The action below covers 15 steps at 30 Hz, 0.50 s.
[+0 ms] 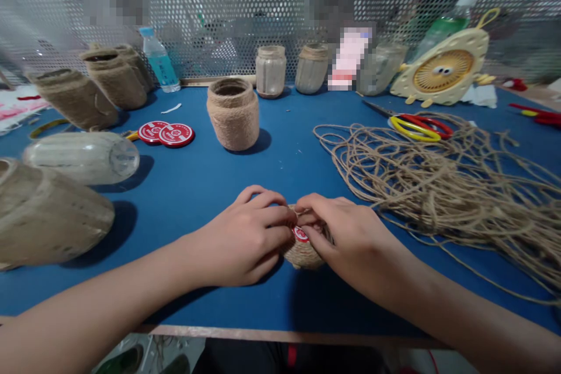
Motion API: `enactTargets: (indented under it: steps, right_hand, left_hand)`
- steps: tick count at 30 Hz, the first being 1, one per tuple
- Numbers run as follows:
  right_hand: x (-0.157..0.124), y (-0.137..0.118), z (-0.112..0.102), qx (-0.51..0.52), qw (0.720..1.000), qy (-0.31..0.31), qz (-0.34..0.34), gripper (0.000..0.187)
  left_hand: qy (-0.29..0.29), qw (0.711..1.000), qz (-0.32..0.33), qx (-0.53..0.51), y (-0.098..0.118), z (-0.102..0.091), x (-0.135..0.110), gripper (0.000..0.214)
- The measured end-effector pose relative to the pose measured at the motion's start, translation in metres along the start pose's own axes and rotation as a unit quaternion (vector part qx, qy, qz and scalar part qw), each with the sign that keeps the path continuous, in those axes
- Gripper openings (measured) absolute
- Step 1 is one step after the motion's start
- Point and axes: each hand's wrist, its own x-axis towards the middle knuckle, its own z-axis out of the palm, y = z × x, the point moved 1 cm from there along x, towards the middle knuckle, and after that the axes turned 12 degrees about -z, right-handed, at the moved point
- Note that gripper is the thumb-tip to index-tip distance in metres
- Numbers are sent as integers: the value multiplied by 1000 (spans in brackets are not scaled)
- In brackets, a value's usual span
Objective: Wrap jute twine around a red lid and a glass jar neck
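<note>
in the head view, the left hand (249, 236) has its fingers curled over the near-left side of a twine-covered lid (302, 254), gripping its edge. the lid sits between both hands, low over the blue table (280, 175), its red-and-white centre partly showing. opposite, the right hand (350, 225) has thumb and fingers pinched together on the lid's top; whether they also grip a loose strand is hidden. to the right of the right hand spreads a tangled pile of twine (438, 204), with yellow-and-red-handled scissors (416, 127) at its far side. beyond the left hand stands a twine-wrapped jar (234, 120), upright. further off to that hand's left, two red lids (176, 135) overlap, near a glass jar (79, 158) lying on its side. well beyond the right hand leans a yellow fan (442, 73).
</note>
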Motion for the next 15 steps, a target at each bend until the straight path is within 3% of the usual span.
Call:
enactTargets:
  steps: [6,15]
  right_hand:
    - [0,0,1,38,998,5,40,29]
    - [2,1,4,38,999,11,32,33]
  left_hand:
    - [11,1000,15,2,1,0,1,18]
    - [-25,999,30,31,-1,3,1,24]
